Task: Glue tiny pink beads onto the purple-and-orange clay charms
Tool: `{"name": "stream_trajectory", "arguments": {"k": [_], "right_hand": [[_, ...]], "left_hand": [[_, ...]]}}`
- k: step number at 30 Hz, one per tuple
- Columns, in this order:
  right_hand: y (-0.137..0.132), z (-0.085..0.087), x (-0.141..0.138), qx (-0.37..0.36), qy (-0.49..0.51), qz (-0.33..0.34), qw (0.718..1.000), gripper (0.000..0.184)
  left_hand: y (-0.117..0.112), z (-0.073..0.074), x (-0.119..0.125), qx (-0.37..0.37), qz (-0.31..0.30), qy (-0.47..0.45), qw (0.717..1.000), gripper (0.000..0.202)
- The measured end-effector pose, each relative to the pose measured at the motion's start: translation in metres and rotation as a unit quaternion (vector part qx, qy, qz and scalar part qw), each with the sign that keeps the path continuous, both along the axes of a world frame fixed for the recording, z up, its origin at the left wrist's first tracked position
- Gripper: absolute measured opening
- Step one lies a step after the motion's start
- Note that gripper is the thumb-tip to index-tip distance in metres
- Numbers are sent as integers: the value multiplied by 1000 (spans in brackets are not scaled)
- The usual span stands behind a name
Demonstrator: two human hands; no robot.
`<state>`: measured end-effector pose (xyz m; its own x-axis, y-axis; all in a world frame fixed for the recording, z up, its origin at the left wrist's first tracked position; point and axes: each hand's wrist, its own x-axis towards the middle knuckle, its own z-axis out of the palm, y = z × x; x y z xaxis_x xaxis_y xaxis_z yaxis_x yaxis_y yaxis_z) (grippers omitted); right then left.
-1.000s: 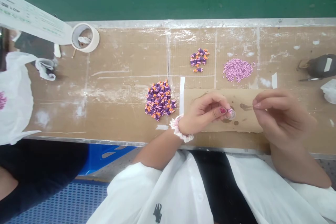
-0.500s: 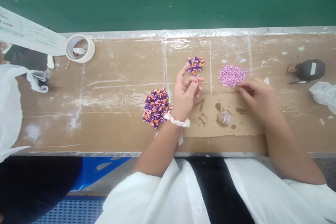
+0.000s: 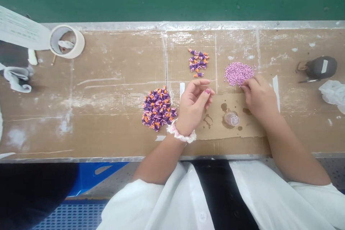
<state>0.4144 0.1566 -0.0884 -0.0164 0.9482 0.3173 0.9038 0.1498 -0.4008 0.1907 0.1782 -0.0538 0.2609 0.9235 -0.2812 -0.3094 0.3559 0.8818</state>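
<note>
My left hand (image 3: 193, 105) hovers over the cardboard sheet (image 3: 215, 131), fingers loosely curled and apart, with nothing visible in them. It is between a large heap of purple-and-orange pieces (image 3: 157, 108) and a small group of the same pieces (image 3: 198, 61). My right hand (image 3: 256, 97) rests on the bench, its fingertips pressed together at the near edge of a pile of tiny pink beads (image 3: 238, 72). What they pinch is hidden. A small clear round dish (image 3: 231, 118) sits on the cardboard between my hands.
A tape roll (image 3: 67, 41) and a printed paper sheet (image 3: 18, 28) lie at the far left. A dark rounded object (image 3: 320, 67) and a crumpled white bag (image 3: 333, 94) are at the right. Another person's dark clothing (image 3: 32, 190) shows at the lower left.
My left hand set down the clear dish, reached to the small purple group, then drew back towards me. My right hand moved up to the pink beads and stays there.
</note>
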Motion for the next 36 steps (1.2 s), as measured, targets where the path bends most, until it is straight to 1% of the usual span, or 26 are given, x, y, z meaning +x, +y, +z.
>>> {"name": "stream_trajectory", "arguments": {"k": [3, 6, 8, 10, 12, 13, 15, 19, 21, 25, 28, 33, 36], "right_hand": [[-2, 6, 2, 1, 34, 10, 999, 10], [-8, 23, -5, 0, 113, 54, 992, 10], [-14, 36, -15, -9, 199, 90, 976, 9], [-21, 45, -25, -33, 293, 118, 948, 8], [-27, 49, -33, -54, 354, 137, 923, 7], [-29, 50, -36, -57, 368, 145, 917, 6], [-32, 50, -39, -50, 374, 156, 913, 5], [-35, 48, -39, -38, 364, 166, 916, 7], [-36, 48, -39, -34, 359, 164, 918, 8], [-36, 51, -39, -13, 346, 161, 924, 17], [-36, 54, -38, 0, 329, 171, 929, 21], [-34, 54, -34, 10, 280, 195, 940, 21], [-33, 55, -33, 12, 265, 206, 942, 20]], "left_hand": [[-4, -2, 1, 28, -27, 3, 999, 19], [-11, -1, 5, 63, -67, 10, 996, 13], [-15, 1, 8, 78, -95, 20, 992, 13], [-19, 2, 12, 79, -116, 24, 990, 17], [-22, 3, 14, 69, -135, 14, 988, 22], [-23, 3, 14, 62, -146, 5, 987, 24], [-24, 4, 15, 49, -162, -9, 986, 26], [-26, 6, 14, 52, -160, -16, 986, 28], [-26, 7, 14, 83, -157, -10, 984, 23], [-24, 9, 13, 179, -139, 17, 974, 12], [-23, 10, 12, 241, -121, 33, 962, 9], [-22, 9, 11, 295, -121, 85, 944, 11], [-22, 7, 10, 335, -117, 118, 928, 11]]}}
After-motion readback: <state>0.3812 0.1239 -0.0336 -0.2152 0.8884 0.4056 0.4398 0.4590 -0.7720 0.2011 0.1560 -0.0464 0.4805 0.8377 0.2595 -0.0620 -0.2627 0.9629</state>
